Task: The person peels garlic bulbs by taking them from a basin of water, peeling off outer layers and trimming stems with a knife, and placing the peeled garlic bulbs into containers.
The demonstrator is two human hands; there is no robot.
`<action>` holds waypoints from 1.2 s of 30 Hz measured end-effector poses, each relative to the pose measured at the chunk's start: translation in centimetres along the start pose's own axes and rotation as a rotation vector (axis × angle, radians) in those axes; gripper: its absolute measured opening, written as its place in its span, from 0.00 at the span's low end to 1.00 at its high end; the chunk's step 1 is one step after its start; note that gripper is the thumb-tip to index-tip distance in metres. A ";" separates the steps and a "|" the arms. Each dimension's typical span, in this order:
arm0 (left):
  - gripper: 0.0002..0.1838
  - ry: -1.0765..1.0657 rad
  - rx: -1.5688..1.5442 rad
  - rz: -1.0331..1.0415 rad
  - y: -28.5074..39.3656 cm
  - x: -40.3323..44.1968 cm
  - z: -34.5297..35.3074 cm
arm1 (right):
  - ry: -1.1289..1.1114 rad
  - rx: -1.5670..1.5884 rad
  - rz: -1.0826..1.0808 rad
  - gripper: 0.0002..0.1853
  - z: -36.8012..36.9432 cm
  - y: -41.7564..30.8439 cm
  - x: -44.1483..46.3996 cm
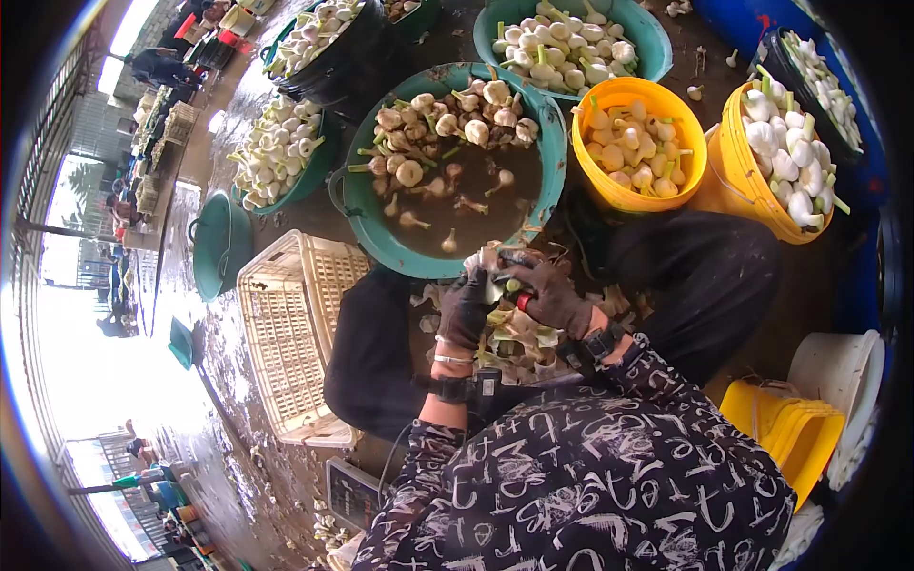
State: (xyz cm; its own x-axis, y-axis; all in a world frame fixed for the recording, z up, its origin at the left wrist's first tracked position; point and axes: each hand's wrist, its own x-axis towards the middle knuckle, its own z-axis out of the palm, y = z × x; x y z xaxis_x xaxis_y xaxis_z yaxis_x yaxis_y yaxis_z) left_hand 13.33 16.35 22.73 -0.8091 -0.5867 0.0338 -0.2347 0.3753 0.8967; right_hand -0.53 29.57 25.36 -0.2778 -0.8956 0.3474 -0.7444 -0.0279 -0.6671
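Observation:
Both hands wear dark gloves and meet just over the near rim of a green tub (pixel 347 205). My left hand (pixel 465 309) is closed around a garlic bulb (pixel 488 257), which is partly covered by the fingers. My right hand (pixel 555 293) is closed beside it, with a small red-ended tool (pixel 523 301) showing at the palm; its blade or tip is hidden. Brownish water fills the tub, with unpeeled garlic bulbs (pixel 409 172) piled at its far side and several floating loose. Under the hands lie peeled garlic skins (pixel 519 343) on the ground between the knees.
A yellow bucket (pixel 700 171) of garlic stands right of the tub, another yellow bucket (pixel 738 162) beyond it. Green tubs (pixel 657 67) of white garlic stand behind. A cream plastic crate (pixel 271 352) is at the left, a digital scale (pixel 352 493) near it. Distant people work at far left.

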 end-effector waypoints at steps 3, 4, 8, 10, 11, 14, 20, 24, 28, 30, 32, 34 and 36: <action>0.13 0.085 0.017 0.141 2.0 0.2 -0.2 | 0.176 0.938 0.555 0.12 2.4 2.5 -0.1; 0.12 0.046 0.176 0.234 2.3 -0.1 -0.9 | 0.178 0.937 0.562 0.12 1.9 2.9 -0.4; 0.13 -0.195 -0.930 -0.363 0.2 -3.4 -2.4 | 0.330 1.460 1.026 0.14 3.4 6.4 -2.1; 0.22 -0.002 -1.092 -0.408 5.4 -4.7 -3.6 | 0.330 1.573 1.043 0.16 5.0 8.7 -3.3; 0.21 -0.151 -1.174 -0.275 4.2 -4.7 -3.8 | 0.343 1.611 1.055 0.17 4.7 8.6 -3.6; 0.21 -0.472 -0.730 -0.445 10.7 -1.7 -6.8 | 0.338 1.524 1.058 0.19 4.1 7.6 -2.4; 0.18 -0.102 -0.291 -0.214 3.8 1.8 -1.1 | 0.132 1.095 0.744 0.15 1.7 4.2 -1.0; 0.07 -0.242 -0.165 -0.336 4.8 1.5 -1.0 | 0.221 0.911 0.782 0.17 3.6 5.5 -1.9; 0.07 -0.294 -0.400 -0.308 8.0 -1.9 -2.7 | 0.227 1.204 0.762 0.13 5.3 7.9 -3.2; 0.10 -0.242 -0.880 -0.470 10.2 -3.0 -4.4 | 0.268 1.481 0.800 0.15 5.2 7.8 -3.2; 0.18 -0.236 -1.145 -0.251 8.7 -3.4 -5.0 | 0.242 1.300 0.584 0.16 4.5 7.3 -3.2; 0.25 -0.332 -1.311 -0.083 8.1 -2.6 -5.9 | 0.155 0.943 0.463 0.16 3.6 7.0 -3.2; 0.25 -0.464 -0.762 -0.375 8.7 -1.0 -6.3 | 0.272 0.877 0.442 0.22 4.1 6.4 -2.9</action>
State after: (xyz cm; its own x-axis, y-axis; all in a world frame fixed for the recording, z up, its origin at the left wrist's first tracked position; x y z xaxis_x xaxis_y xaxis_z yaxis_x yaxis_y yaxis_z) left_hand 15.50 15.61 33.26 -0.9232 -0.1708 -0.3442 -0.2409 -0.4408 0.8647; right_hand -1.94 30.18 17.40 -0.6302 -0.7762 0.0178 0.1352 -0.1323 -0.9819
